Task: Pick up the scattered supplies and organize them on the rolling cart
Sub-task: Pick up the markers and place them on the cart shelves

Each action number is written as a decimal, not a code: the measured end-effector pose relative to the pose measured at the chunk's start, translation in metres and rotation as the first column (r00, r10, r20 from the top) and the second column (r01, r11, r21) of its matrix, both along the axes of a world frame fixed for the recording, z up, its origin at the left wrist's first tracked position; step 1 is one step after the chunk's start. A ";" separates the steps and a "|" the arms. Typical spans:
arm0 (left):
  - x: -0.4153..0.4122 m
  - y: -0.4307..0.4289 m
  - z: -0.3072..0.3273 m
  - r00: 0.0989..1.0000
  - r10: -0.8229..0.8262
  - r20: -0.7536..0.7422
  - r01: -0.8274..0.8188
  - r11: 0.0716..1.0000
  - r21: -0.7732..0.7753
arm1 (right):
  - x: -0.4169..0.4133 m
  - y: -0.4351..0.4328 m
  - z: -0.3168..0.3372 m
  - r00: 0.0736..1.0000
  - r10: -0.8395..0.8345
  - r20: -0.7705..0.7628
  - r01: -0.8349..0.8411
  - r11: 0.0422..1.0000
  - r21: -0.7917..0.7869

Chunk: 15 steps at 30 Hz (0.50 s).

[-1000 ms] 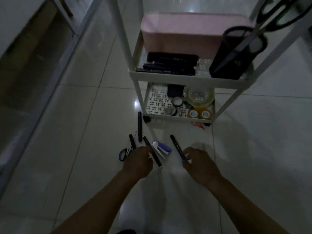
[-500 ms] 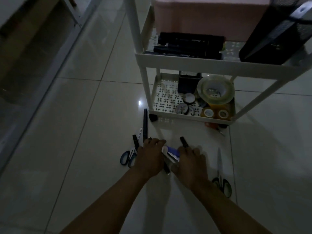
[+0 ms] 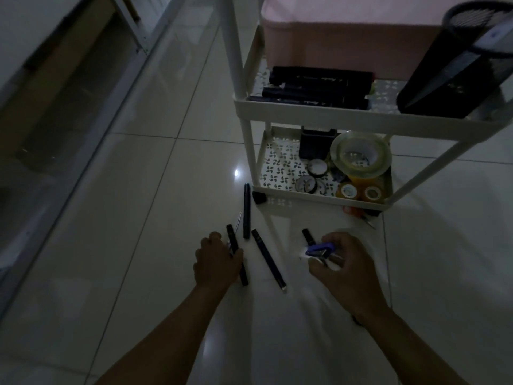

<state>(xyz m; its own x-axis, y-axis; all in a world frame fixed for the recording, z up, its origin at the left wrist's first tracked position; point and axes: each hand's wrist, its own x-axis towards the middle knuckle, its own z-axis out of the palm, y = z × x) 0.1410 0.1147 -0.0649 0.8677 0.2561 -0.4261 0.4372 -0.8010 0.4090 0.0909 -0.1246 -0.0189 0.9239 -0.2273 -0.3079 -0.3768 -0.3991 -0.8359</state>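
Note:
Several black markers lie scattered on the white tile floor in front of the white rolling cart [image 3: 313,118]. My left hand [image 3: 216,259] curls around one black marker [image 3: 236,251], which still lies along the floor. My right hand [image 3: 341,262] holds a small blue and white stapler [image 3: 319,250] just above the tiles. A short black marker [image 3: 308,236] sticks out beside that hand. Two more markers lie free: a slanted one [image 3: 268,262] between my hands and an upright one [image 3: 246,209] nearer the cart.
The cart's middle shelf carries black markers [image 3: 316,87], a pink bin [image 3: 347,43] and a black mesh cup [image 3: 455,62]. Tape rolls [image 3: 359,157] and a small black box [image 3: 316,143] fill the bottom shelf. A cart wheel [image 3: 259,197] stands near the markers. A glass door frame [image 3: 91,134] runs along the left.
My right hand has lifted the blue stapler off the floor and drawn right. My left hand has shifted left onto a marker, covering the scissors. The view has moved closer to the cart.

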 end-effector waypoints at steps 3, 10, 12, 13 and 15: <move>-0.004 0.001 -0.009 1.000 -0.019 0.025 0.021 0.997 -0.068 | -0.002 0.006 -0.006 1.000 0.007 -0.013 -0.007 1.000 -0.027; 0.018 -0.012 -0.001 0.978 0.160 0.137 -0.127 0.967 -0.222 | 0.001 0.007 -0.008 0.997 -0.078 -0.007 0.078 0.997 -0.020; 0.035 -0.017 0.004 0.970 0.178 0.167 -0.126 0.951 -0.281 | 0.003 0.006 -0.005 0.991 -0.132 -0.024 0.133 0.991 0.021; 0.043 -0.021 0.005 0.974 0.158 0.165 -0.107 0.953 -0.284 | 0.004 0.005 -0.003 0.988 -0.153 -0.035 0.154 0.987 0.042; 0.054 -0.028 0.001 0.983 0.092 0.159 -0.050 0.966 -0.252 | 0.005 0.003 0.000 0.980 -0.186 -0.063 0.191 0.979 0.077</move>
<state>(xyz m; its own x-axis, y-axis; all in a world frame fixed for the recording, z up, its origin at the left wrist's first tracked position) 0.1947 0.0870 -0.0636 0.9154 0.2251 -0.3338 0.3976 -0.6355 0.6618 0.0955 -0.1217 -0.0191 0.8478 -0.3673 -0.3825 -0.4854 -0.2471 -0.8386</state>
